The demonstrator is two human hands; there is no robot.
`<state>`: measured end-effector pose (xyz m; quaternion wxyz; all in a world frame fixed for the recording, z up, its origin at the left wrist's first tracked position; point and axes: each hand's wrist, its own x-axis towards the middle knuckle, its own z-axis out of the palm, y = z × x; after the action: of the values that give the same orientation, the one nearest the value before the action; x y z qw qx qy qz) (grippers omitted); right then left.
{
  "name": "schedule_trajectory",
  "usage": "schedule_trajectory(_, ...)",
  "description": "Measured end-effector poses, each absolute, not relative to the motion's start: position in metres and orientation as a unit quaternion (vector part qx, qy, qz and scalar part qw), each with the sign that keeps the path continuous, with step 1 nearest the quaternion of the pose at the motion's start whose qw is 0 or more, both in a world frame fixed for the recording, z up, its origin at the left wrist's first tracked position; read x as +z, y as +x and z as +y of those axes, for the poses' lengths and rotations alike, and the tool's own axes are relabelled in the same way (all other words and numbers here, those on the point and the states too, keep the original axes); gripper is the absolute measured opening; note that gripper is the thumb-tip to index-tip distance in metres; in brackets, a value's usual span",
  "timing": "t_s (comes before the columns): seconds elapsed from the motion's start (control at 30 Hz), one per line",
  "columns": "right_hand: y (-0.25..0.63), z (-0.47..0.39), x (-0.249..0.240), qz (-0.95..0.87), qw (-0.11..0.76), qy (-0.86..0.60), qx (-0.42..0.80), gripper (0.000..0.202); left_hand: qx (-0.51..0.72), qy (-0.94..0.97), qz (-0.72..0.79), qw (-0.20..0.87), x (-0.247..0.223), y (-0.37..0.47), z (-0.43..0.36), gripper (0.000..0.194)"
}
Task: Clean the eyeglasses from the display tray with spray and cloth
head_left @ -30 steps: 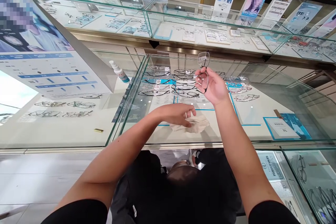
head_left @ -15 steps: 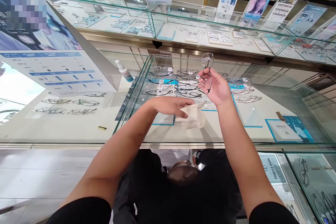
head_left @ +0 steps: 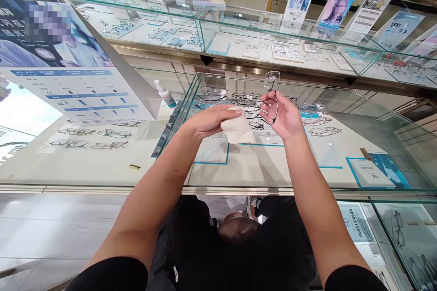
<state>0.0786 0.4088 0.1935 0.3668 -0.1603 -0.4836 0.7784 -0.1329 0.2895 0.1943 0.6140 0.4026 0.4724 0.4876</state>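
Above the glass counter, my right hand [head_left: 287, 116] grips a pair of thin-rimmed eyeglasses [head_left: 272, 81] by the middle, one lens pointing up and the other in front of my palm. A pale cream cleaning cloth [head_left: 238, 129] hangs from my left hand [head_left: 213, 119], pinched between thumb and fingers. The cloth is to the left of the glasses and apart from them. Under the counter glass, rows of spectacle frames [head_left: 256, 125] lie partly hidden behind my hands.
A white spray bottle [head_left: 165, 94] stands on the counter to the left, beside a large printed sign [head_left: 78, 95]. Behind runs another glass display case [head_left: 239, 57] with eyeglasses and several upright posters. A blue-edged card [head_left: 372, 173] lies at the right.
My left hand has lifted the cloth off the counter glass and now holds it up, nearer the eyeglasses' height. My right hand keeps the glasses almost where they were.
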Motion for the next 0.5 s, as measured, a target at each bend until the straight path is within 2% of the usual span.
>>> schedule_trajectory(0.2,0.073,0.399,0.191,-0.493,0.339,-0.133,0.791,0.023,0.642,0.335,0.445,0.527,0.194,-0.138,0.295,0.038)
schedule_trajectory(0.33,0.064,0.388,0.186,-0.511,0.300,-0.123,0.796,0.022,0.673,0.332,0.449,0.485,0.197,-0.135,0.295,0.031)
schedule_trajectory(0.5,0.059,0.381,0.182,-0.529,0.277,-0.130,0.791,0.023,0.695,0.330,0.401,0.497,0.201,-0.130,0.294,0.022)
